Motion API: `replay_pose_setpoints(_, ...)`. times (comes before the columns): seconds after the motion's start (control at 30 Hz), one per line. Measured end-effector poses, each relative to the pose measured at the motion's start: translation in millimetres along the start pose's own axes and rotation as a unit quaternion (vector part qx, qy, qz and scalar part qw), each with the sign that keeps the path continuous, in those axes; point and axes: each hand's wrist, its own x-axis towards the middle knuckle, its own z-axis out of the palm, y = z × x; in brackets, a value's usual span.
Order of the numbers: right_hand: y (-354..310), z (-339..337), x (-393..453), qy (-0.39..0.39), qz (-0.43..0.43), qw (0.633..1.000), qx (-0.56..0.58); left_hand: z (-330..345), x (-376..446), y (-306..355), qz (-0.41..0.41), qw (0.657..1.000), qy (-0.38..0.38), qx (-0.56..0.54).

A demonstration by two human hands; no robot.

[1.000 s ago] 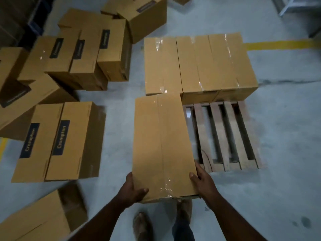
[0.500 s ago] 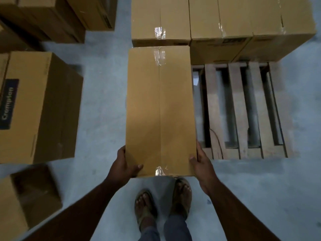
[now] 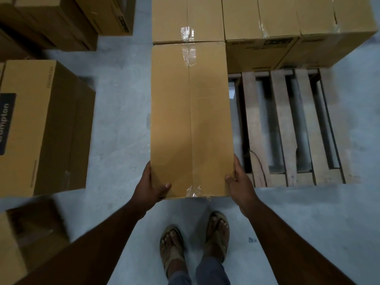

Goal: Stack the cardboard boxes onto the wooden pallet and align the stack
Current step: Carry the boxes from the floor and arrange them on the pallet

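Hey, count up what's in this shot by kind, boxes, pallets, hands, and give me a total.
Cardboard boxes: 9, meaning the held box, 3 on the pallet behind it, 5 on the floor at left
Pallet: 1
Hands: 2, left hand and right hand
Total: 12

On your left, the floor box [image 3: 41, 128] carries a dark label [image 3: 6, 124] reading "rampton" in pale letters, its first letter cut off. Printing on the far pallet boxes [image 3: 261, 48] is too small to read.

boxes on pallet [image 3: 287, 128]: 4 | boxes on floor: 5 | hands: 2 | sandalled feet: 2
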Motion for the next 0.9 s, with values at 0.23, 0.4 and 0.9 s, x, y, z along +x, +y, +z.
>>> replay_pose_setpoints(0.23,5,6,0,0.018,0.021,0.999,-0.028,0,-2,5,-0.003,1.0,0.001,0.009)
replay_pose_setpoints(0.4,8,7,-35,0.118,0.06,0.99,-0.046,-2,-28,10,-0.05,0.992,0.068,0.091)
replay_pose_setpoints(0.9,-142,62,-320,-0.039,-0.049,0.985,-0.161,-82,-318,87,-0.048,0.991,0.127,-0.009)
